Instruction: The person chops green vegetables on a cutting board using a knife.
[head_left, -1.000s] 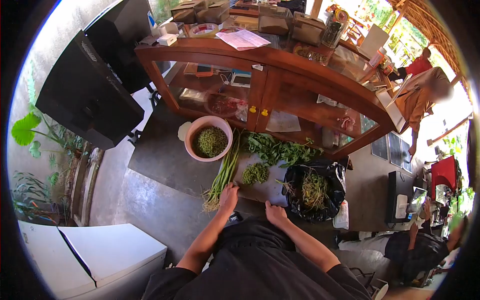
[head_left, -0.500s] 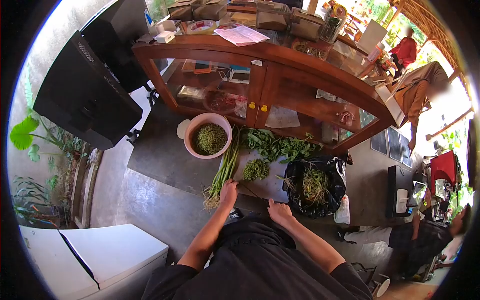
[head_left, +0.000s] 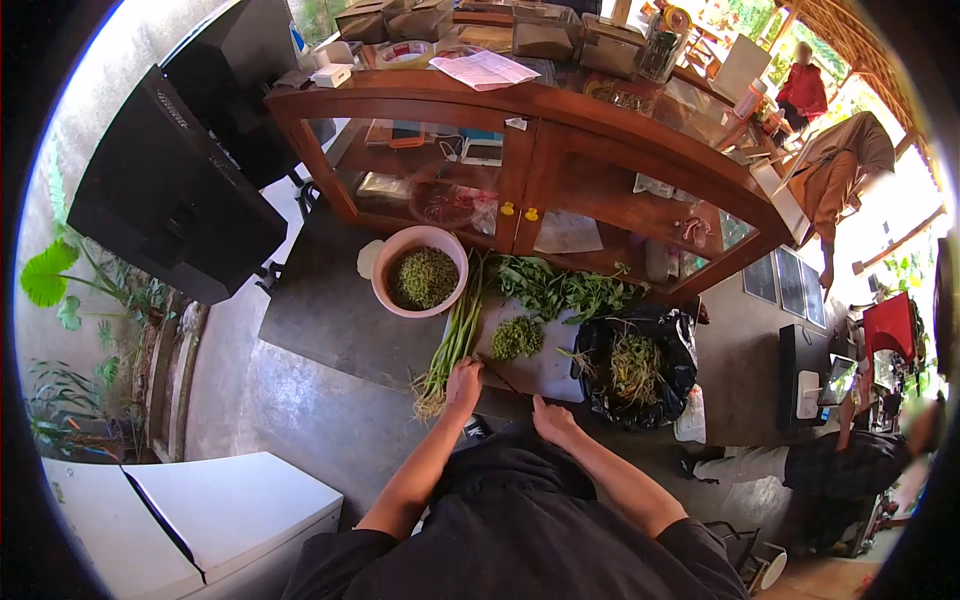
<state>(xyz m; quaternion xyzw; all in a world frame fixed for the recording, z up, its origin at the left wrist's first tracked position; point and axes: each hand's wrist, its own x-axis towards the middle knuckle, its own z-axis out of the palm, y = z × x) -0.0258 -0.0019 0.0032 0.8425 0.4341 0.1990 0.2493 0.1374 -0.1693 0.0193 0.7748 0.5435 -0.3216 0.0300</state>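
My left hand [head_left: 464, 386] is closed beside the root ends of a bundle of long green stalks [head_left: 458, 325]; what its fingers grip is too small to tell. My right hand [head_left: 553, 420] is closed on the near end of a thin dark object [head_left: 513, 384], perhaps a knife, which slants up towards my left hand. Beyond them a pile of chopped green pieces [head_left: 517, 338] lies on a light board [head_left: 556, 372]. Leafy greens [head_left: 570, 287] lie along the board's far side. Left of the stalks, a pink bowl [head_left: 381, 262] holds more chopped green pieces.
A black plastic bag [head_left: 682, 368] with root trimmings stands at the board's right. Behind the grey table [head_left: 330, 300] rises a wooden glass-door cabinet [head_left: 520, 190]. Black speakers [head_left: 175, 190] and a white appliance [head_left: 240, 500] are at left. Other people [head_left: 840, 465] are at right.
The thin dark object between my hands shows more clearly than a second ago. Both hands stay close to their places. The person at lower right has shifted slightly.
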